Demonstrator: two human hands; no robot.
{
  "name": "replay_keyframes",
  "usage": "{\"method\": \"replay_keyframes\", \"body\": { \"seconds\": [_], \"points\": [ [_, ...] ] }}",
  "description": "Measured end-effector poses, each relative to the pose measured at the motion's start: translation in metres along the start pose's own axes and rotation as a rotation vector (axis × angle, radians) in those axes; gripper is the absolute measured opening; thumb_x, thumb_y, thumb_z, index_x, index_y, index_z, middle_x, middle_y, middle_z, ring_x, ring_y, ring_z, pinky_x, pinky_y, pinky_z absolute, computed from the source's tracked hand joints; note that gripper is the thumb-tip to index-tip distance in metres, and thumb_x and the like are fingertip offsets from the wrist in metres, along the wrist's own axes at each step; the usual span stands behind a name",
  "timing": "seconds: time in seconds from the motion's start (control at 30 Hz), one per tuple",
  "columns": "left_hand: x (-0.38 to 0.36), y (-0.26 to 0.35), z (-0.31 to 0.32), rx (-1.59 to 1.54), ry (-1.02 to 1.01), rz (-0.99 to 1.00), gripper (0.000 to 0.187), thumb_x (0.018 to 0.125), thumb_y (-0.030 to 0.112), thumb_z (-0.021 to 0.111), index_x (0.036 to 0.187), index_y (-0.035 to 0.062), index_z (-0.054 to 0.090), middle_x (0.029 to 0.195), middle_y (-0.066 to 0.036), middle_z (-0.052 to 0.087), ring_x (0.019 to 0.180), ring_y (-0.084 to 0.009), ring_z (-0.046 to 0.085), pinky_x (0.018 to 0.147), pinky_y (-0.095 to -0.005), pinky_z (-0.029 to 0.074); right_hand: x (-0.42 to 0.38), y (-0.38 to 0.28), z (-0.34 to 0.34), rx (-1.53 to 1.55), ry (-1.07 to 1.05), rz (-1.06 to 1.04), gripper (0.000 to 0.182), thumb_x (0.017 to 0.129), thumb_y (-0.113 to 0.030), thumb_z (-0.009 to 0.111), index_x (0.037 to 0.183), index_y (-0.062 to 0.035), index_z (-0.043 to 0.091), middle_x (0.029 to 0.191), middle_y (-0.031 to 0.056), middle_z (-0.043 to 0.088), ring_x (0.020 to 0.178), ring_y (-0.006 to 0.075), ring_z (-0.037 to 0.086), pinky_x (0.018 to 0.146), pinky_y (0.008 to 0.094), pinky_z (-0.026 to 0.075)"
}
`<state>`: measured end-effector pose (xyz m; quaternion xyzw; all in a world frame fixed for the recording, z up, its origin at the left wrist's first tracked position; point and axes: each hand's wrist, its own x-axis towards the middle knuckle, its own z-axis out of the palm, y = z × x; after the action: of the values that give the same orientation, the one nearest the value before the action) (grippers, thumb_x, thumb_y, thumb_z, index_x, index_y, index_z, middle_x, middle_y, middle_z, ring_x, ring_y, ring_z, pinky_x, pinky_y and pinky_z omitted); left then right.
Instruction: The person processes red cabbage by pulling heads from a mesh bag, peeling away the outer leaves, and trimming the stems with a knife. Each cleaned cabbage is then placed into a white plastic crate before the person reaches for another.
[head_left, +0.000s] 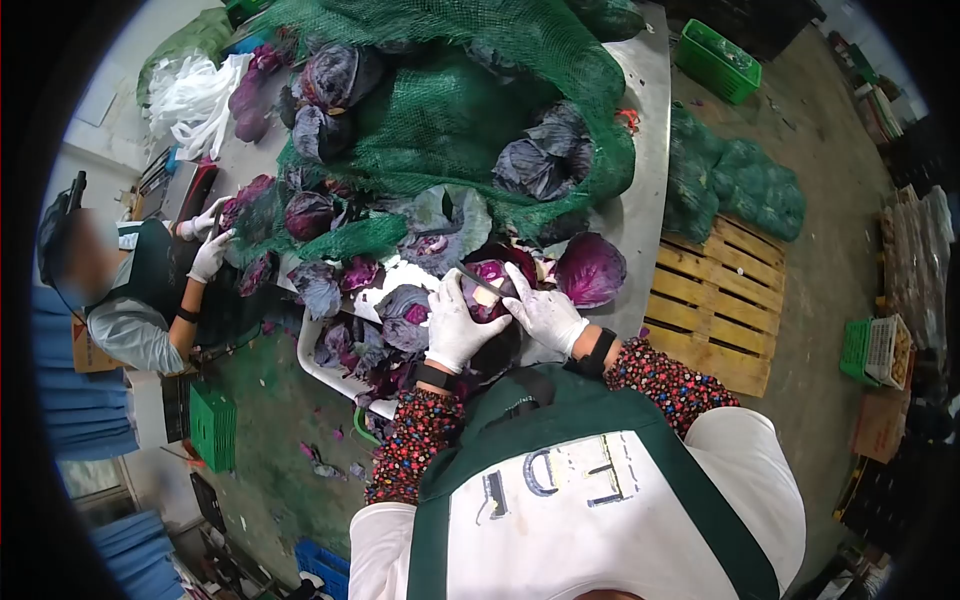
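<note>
My left hand (pixel 458 325), in a white glove, is closed on a red cabbage (pixel 483 305) with a pale cut patch. My right hand (pixel 545 318), also gloved, grips a knife (pixel 482 284), its dark blade lying across the top of that cabbage. Just right of my hands sits a purple cabbage (pixel 590 270). Cabbages with loose outer leaves (pixel 405 317) fill a white-rimmed container (pixel 310 350) to the left. Beyond my hands, green netting (pixel 430 110) partly covers more dark cabbages (pixel 545 155) on the metal table (pixel 645 120).
A co-worker's gloved hands (pixel 208 245) are at the table's left side. White strips (pixel 200 95) lie at the back left. Wooden pallets (pixel 720 300), netted sacks (pixel 745 180) and a green crate (pixel 717 62) stand to the right. Green crates (pixel 212 425) are stacked at lower left.
</note>
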<state>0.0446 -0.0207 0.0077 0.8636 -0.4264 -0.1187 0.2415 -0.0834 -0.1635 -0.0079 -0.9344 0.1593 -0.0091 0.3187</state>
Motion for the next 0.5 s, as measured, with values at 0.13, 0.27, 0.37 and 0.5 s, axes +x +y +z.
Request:
{"method": "replay_keyframes", "body": {
  "seconds": [0.13,0.27,0.37,0.5],
  "points": [
    [0.008,0.006,0.008,-0.112,0.087,0.067,0.101,0.062,0.041,0.083,0.136,-0.004,0.031,0.126,-0.022,0.045,0.116,-0.0378,0.046,0.098,-0.0432,0.04,0.009,0.009,0.0,-0.107,0.048,0.006,0.058,0.1,-0.039,0.037,0.142,0.0007,0.027,0.075,0.0164,0.068,0.066,0.0345,0.067,0.059,0.0456,0.053],
    [0.017,0.02,0.014,-0.083,0.117,0.061,0.1,0.06,0.037,0.085,0.134,-0.0035,0.033,0.126,-0.021,0.046,0.118,-0.037,0.045,0.099,-0.0429,0.04,0.017,0.015,-0.015,-0.086,0.022,0.082,0.045,0.1,-0.032,0.037,0.135,-0.0042,0.039,0.092,0.0198,0.068,0.074,0.0343,0.067,0.062,0.0443,0.055],
    [0.015,0.035,0.021,0.023,0.182,0.101,0.1,0.059,0.039,0.085,0.134,-0.0027,0.033,0.127,-0.021,0.046,0.117,-0.037,0.045,0.099,-0.0426,0.04,0.027,0.037,-0.002,-0.081,0.112,0.02,0.033,0.1,-0.026,0.036,0.122,-0.0055,0.05,0.111,0.0218,0.062,0.084,0.0338,0.067,0.066,0.0443,0.055],
    [0.009,0.034,0.023,-0.013,0.193,0.016,0.099,0.059,0.037,0.085,0.133,-0.002,0.034,0.128,-0.02,0.046,0.117,-0.0367,0.045,0.1,-0.0426,0.04,0.042,0.048,0.0,-0.148,0.123,0.01,0.028,0.099,-0.019,0.038,0.115,-0.0028,0.055,0.114,0.0243,0.057,0.088,0.0363,0.064,0.072,0.0467,0.052]
  ]
}}
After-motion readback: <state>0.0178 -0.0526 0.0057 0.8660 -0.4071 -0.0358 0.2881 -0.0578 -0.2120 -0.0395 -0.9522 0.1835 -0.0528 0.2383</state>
